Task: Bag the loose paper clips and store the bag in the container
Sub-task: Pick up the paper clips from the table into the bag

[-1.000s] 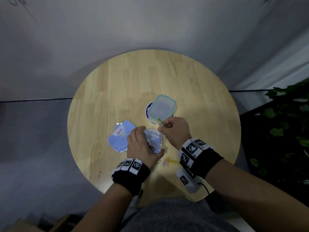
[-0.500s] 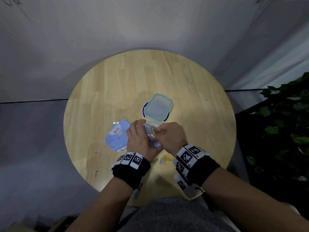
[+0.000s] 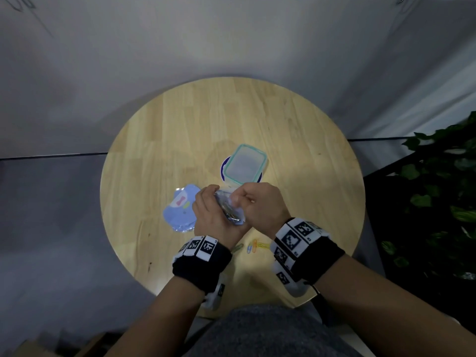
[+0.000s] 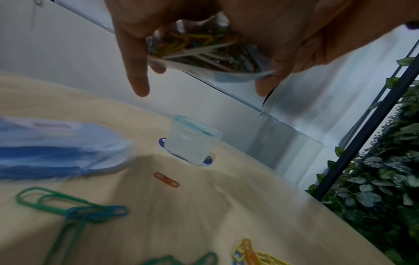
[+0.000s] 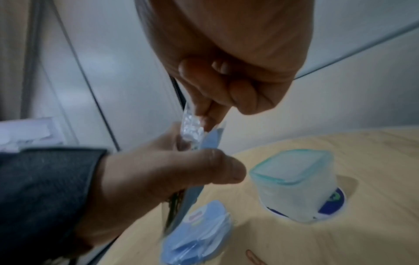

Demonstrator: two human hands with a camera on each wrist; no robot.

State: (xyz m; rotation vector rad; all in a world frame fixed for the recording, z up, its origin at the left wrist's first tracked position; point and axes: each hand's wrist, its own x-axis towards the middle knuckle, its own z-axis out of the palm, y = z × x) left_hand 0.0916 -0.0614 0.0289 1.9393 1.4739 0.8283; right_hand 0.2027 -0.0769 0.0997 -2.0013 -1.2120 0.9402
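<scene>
Clear bag of paper clips pinched between left hand and right hand, loose clips just below the wrists.

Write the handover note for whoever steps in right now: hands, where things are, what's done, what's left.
Left hand: grips the bag, held above the table.
Right hand: fingers pinch the bag's top edge.
Done: many clips are in the bag.
Left: loose paper clips lie on the near part of the table; one orange clip lies nearer the container, which stands lidded.
Then put the bag in the container.
The stack of spare bags lies to the left.
</scene>
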